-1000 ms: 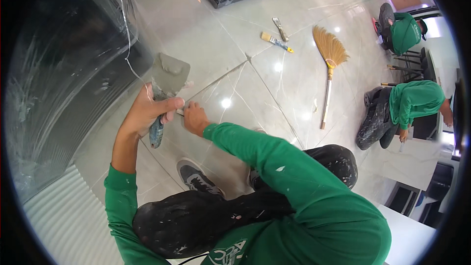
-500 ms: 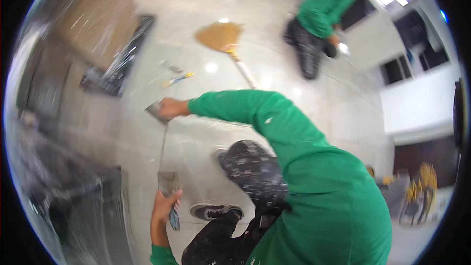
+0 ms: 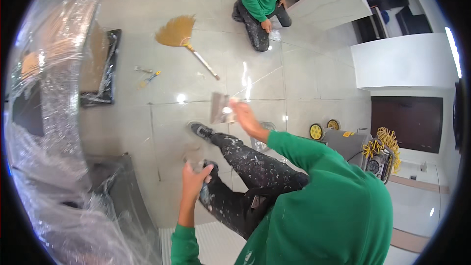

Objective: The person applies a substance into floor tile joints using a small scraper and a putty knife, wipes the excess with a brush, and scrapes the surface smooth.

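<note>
1. Head view, nearest first: a worker in a green long-sleeved shirt sits on the glossy tiled floor (image 3: pixel 147 132), paint-flecked dark trousers (image 3: pixel 255 172) stretched toward a grey sneaker (image 3: pixel 200 130).
2. Left hand (image 3: pixel 194 179), fingers curled tight round a dark tool handle (image 3: pixel 205 194) beside the knee; its working end is hidden.
3. Right hand (image 3: pixel 245 118), arm extended, fingers wrapped about the grip of a wide flat scraper blade (image 3: pixel 220 109) held just above a tile joint.
4. Risk, as it looks: with one arm at full stretch, the blade could skid on the polished tile and score it, or nick the shoe close by.
5. Farther off: plastic-wrapped furniture (image 3: pixel 54 118), a straw broom (image 3: pixel 181 34), a small brush (image 3: pixel 149 76), a yellow-wheeled machine (image 3: pixel 353 145), a kneeling co-worker (image 3: pixel 262 0).
</note>
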Available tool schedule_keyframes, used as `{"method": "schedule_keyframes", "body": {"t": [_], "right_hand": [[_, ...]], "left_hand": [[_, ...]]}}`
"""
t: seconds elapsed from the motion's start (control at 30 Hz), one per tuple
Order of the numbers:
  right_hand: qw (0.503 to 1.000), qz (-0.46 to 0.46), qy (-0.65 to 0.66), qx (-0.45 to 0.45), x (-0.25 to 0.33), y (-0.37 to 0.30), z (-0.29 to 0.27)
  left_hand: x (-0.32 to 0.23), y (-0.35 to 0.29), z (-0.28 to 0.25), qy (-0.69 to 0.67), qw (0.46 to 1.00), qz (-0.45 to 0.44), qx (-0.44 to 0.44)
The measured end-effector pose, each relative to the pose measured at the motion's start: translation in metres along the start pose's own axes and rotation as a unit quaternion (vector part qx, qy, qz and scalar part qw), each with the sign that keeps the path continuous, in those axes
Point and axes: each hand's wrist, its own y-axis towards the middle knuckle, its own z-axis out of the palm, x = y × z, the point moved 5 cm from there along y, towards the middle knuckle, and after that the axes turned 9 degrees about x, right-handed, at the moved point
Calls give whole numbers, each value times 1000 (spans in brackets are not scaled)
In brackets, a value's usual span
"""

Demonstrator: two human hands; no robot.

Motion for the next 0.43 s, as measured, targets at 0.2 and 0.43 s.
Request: {"method": "schedule_keyframes", "body": {"t": [0.2,0.43], "right_hand": [[961,-228,59,-148,180,-155,-65],[953,-228,-188,-70,164,-163,-173]], "left_hand": [[-132,-15,142,116,989,23,89],[-223,25,291,234,936,8,262]]}}
